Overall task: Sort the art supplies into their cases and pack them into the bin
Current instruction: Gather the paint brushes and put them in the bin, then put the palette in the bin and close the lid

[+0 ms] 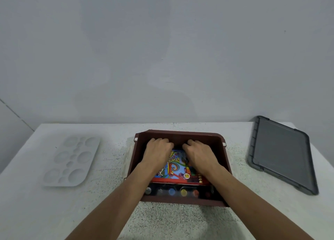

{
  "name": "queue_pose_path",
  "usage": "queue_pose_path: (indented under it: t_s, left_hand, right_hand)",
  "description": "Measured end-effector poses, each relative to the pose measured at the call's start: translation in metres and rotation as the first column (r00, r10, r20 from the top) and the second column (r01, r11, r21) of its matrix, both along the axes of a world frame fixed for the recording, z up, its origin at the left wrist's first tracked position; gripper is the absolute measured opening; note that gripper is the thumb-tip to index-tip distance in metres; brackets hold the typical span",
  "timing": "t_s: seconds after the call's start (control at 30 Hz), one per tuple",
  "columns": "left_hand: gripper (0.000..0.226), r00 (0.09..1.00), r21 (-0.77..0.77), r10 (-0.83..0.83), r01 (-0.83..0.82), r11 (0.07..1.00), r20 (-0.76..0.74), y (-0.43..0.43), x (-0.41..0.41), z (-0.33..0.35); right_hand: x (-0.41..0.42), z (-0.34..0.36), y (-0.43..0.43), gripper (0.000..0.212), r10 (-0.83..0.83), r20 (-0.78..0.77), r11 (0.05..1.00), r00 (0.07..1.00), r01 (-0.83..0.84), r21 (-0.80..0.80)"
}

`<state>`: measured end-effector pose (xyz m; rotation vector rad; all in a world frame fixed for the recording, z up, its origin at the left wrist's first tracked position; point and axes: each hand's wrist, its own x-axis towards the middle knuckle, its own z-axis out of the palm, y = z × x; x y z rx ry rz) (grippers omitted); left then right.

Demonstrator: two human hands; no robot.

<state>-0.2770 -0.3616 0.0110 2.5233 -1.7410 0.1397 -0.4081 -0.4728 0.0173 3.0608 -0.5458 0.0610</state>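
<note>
Two bare hands reach from the near edge of the view into a dark reddish-brown bin that sits near the middle of a white speckled table. The left hand and the right hand lie side by side at the far end of the bin, close together but not touching, knuckles up and fingers curled downward. Their fingertips are hidden, so it is not possible to tell whether either hand grips anything; a small dark shape shows in the gap between them, too unclear to name. Under both hands, flat inside the bin, lies a colourful box with a red border, bright patterns and a round label reading 18. Just nearer than that box, along the bin's near wall, runs a row of paint pots with round tops, among them silver, blue, yellow and red. To the left of the bin, apart from it, a white paint palette with round wells lies flat on the table. To the right, well apart, a grey rectangular lid lies on the table's far right corner. A plain pale wall rises behind the table.
</note>
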Motion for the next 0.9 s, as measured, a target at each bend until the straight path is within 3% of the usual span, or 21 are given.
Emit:
queue_pose_path:
  t_s: [0.17,0.33,0.4,0.5,0.67,0.77,0.9]
  left_hand:
    - [0.028,0.997,-0.095,0.021,-0.028,0.995,-0.078,0.001,0.0,0.008]
    - [0.022,0.905,-0.347,0.028,-0.191,0.918,-0.425,0.019,0.005,0.04]
    - [0.016,0.851,-0.474,-0.009,-0.285,0.833,-0.526,0.034,0.013,0.048]
    - [0.012,0.821,-0.641,-0.003,-0.444,0.626,-0.571,0.067,0.038,0.05]
    - [0.016,0.643,-0.493,0.306,-0.749,0.442,-0.702,0.134,0.083,0.032]
    - [0.021,0.458,-0.361,0.466,-0.888,0.284,-0.757,0.174,0.099,0.012]
    - [0.025,0.227,-0.233,0.478,-0.971,0.048,-0.849,0.209,0.101,-0.011]
  right_hand:
    - [0.0,0.0,0.0,0.019,-0.014,0.098,1.0,0.995,0.013,0.009]
    - [0.002,0.008,0.001,0.012,0.017,0.315,0.999,0.949,-0.029,0.033]
    - [0.007,0.017,0.006,0.012,0.005,0.381,0.993,0.924,-0.049,0.107]
    - [0.03,0.035,0.023,0.015,0.019,0.44,0.969,0.898,-0.125,0.213]
    - [0.092,0.056,0.062,0.017,0.096,0.478,0.905,0.873,-0.277,0.324]
    - [0.137,0.057,0.089,0.018,0.138,0.449,0.848,0.883,-0.339,0.406]
    - [0.194,0.045,0.116,0.026,0.163,0.314,0.787,0.935,-0.315,0.53]
